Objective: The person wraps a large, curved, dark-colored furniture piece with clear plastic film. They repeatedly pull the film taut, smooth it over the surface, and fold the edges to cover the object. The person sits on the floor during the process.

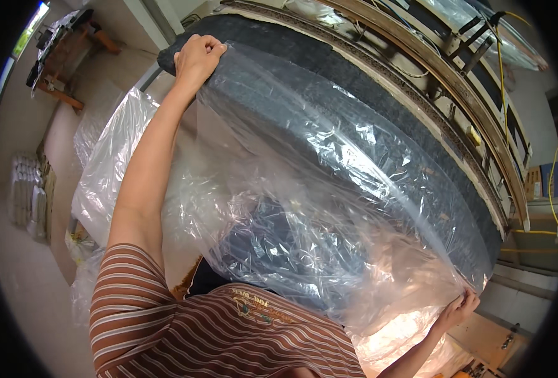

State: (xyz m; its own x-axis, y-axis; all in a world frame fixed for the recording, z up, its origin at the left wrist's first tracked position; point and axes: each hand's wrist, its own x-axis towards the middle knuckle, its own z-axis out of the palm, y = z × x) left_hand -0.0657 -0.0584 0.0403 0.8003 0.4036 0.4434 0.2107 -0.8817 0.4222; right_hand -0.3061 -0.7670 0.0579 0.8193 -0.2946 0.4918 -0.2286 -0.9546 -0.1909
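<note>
Head view: a wide, clear, wrinkled plastic sheet [348, 157] is spread across a long, dark grey, cloth-like table surface [273, 41], its near part falling in loose folds before a brown, white-striped shirt [260, 334]. Thin film like this could tear or stretch at the gripped spots if pulled unevenly, and the slack near folds could bunch or trap creases if tension drops on one side. The sheet lies between and touches both hands: the left hand [198, 58], fingers closed together on its edge, is at the far left end of the grey surface, while the right hand [457, 309] pinches its edge at the near right. Farther out, a long wood-and-metal frame [443, 60] runs along the far side, and crumpled translucent plastic [116, 157] lies to the left.
</note>
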